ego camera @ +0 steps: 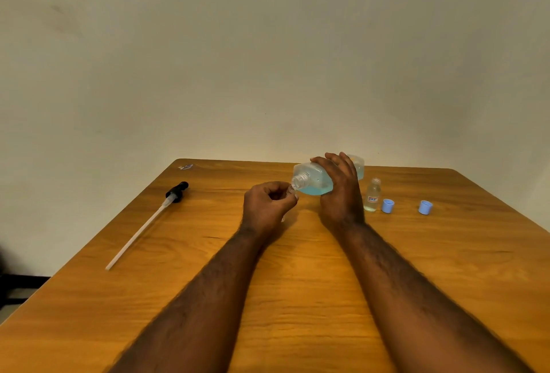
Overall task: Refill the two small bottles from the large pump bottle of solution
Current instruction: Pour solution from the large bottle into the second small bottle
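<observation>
- Your left hand (269,204) has its fingers curled tight round a small clear plastic bottle (289,191). The fist hides nearly all of it, and only the open neck shows at the thumb side.
- Your right hand (340,191) is wrapped over the middle of the large clear plastic bottle (312,176), holding it tipped onto its side above the table.
- The large bottle's long axis runs almost level, from its base beyond your right hand to its threaded open mouth (300,180) on the left-hand side.
- That mouth sits just above and just right of the small neck. I can't tell whether they touch.
- The blue solution (312,190) lies along the lower side of the body. No stream shows, so I can't say whether it is pouring yet.
- I'd judge the next move turns on keeping the small neck under the mouth's lower lip. The wide mouth over the narrow neck could easily spill.
- Just right of your right hand stands a second small clear bottle (372,195), upright and uncapped.
- Past it lie two light blue round caps, one (387,205) just beside that bottle and the other (425,207) farther right.
- Well left of your left hand, a black pump head with a long white dip tube (177,192) lies flat on the wooden table (268,298).
</observation>
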